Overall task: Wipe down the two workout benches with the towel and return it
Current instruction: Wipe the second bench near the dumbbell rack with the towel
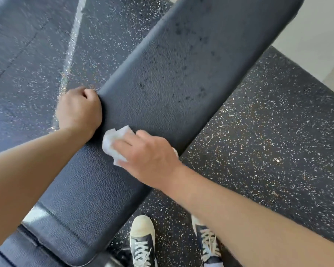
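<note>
Right hand (148, 157) pressing a crumpled white towel (115, 144) flat onto the workout bench pad (162, 89); fingers (123, 146) laid out straight and close together over the cloth, not curled round it. Towel sitting under and just ahead of those fingertips, near the middle of the pad's width. Left hand (79, 109) hooked over the far long edge of the pad, fingers wrapped down out of view, so hard to say how tightly; seems to be bracing.

Risks from here, as a judgement only: with nothing pinching the cloth, a fast stroke could leave the towel bunched or sliding out from beneath the palm. Dark wet-looking spots (183, 60) scattered well beyond the fingertips, toward the pad's far end, could be missed if strokes stay short. A push toward the braced hand could run the towel into that wrist.

Pad black, pebbled, lying diagonally, with a seam (56, 216) back near the forearms and another cushion section beyond it. Speckled black rubber floor (268, 132) on both sides, a pale line (73, 35) across it past the left hand, sneakers (142, 241) below the right forearm, a light wall base (326, 35) at upper right.
</note>
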